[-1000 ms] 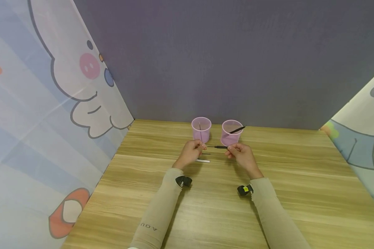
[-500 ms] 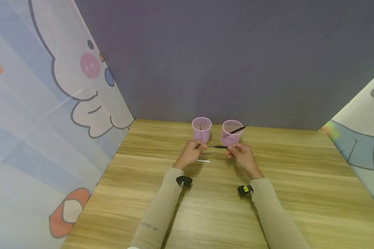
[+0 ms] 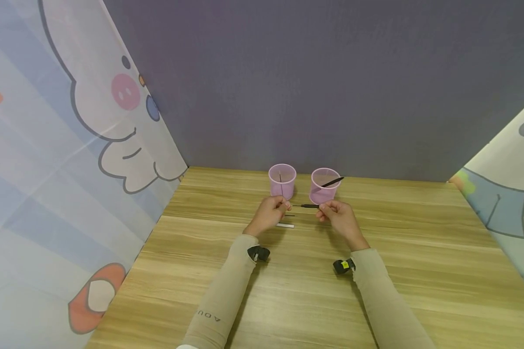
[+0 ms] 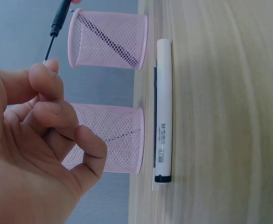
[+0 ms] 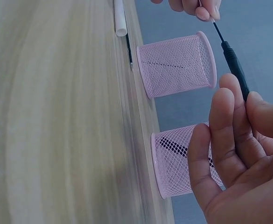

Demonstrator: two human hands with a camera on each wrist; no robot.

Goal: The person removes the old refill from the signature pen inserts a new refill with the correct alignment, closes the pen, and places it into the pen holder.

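In the head view my left hand (image 3: 270, 213) pinches the pale end of a thin dark pen refill (image 4: 50, 46) between thumb and finger. The refill runs into the ridged end of a slim black pen barrel (image 5: 234, 65). My right hand (image 3: 338, 218) pinches that barrel between thumb and fingers and covers its far end. Both hands are raised over the table, facing each other. Below the left hand lie a white pen (image 4: 164, 107) with a black end and another dark refill (image 4: 155, 112) alongside it.
Two pink mesh cups stand at the back: the left cup (image 3: 276, 191) holds a thin dark rod, the right cup (image 3: 319, 195) a black pen (image 3: 333, 182) leaning on its rim. Behind them rises a grey wall (image 3: 297, 97); the wooden table (image 3: 297, 300) spreads in front.
My left hand has edged very slightly right. The right hand, cups and things on the table look the same.
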